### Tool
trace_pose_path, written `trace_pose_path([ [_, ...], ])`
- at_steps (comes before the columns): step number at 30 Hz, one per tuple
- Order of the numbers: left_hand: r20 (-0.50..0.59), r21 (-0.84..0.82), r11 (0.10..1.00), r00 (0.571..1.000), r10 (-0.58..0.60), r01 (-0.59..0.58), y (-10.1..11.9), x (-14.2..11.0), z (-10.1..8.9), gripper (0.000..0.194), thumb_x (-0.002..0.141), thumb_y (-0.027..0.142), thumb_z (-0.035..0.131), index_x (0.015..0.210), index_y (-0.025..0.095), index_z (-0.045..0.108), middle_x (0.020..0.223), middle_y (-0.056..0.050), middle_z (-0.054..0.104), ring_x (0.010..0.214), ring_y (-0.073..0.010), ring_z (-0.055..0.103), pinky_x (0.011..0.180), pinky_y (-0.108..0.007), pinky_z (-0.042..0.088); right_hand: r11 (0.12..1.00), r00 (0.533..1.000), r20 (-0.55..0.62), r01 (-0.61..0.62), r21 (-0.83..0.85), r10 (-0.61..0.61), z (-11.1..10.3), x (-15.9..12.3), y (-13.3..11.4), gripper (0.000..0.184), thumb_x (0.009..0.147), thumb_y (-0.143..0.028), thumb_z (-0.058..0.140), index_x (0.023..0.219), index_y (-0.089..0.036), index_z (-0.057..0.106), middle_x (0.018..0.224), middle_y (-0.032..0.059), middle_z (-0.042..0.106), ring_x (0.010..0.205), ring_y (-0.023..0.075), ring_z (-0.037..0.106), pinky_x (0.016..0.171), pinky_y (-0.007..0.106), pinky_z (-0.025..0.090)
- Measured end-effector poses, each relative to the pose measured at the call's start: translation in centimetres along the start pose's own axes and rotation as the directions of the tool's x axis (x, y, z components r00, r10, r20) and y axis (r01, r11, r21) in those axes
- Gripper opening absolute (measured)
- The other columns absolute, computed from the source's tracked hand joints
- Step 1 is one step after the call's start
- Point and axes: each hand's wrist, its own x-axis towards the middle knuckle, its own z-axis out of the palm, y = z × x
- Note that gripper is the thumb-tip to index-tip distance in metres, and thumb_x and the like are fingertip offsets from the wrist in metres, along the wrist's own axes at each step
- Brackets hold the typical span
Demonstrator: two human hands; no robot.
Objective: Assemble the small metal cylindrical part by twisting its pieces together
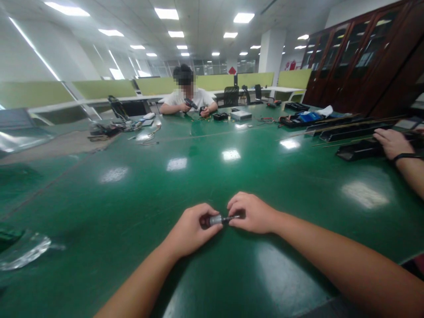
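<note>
We see a small silver and black tool [216,219] lying sideways between our two hands, just above or on the green bench [132,198], near its front edge. Our left hand [190,232] is curled around the fat dark end and grips it. Our right hand [253,212] has its thumb and fingers bent around the thin end, but we can't tell if they pinch it or only sit close.

We think we are working on the thin end while the left hand holds the tool steady. The next move seems to call for a firm left grip and a light, straight touch with the right.

Our fingers hide the back of the tool and some of its tip, so we can't tell just what it is. It is too small for us to see if its parts are joined.

Farther off, a helper's hand [394,143] rests by a long black tray [357,150], with that arm cut off at the right edge. Across from us, a person [188,99] holds a dark drill [191,103], too far away to see well.
</note>
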Motion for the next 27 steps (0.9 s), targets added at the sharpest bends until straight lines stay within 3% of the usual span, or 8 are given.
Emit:
trace_pose_path([
  [27,0.013,-0.034,0.999,1.0,-0.003,0.004,-0.5,0.1,0.0,0.017,0.081,0.033,0.068,0.089,0.018,0.069,0.077,-0.001,0.066,0.067,-0.0154,0.06,0.062,-0.025,0.046,1.0,0.999,0.047,-0.019,-0.017,0.02,-1.4,-0.2,0.6,0.006,0.073,-0.022,0.078,0.077,-0.02,0.074,0.096,0.0041,0.073,0.095,0.0184,0.064,0.086,0.032,0.05],
])
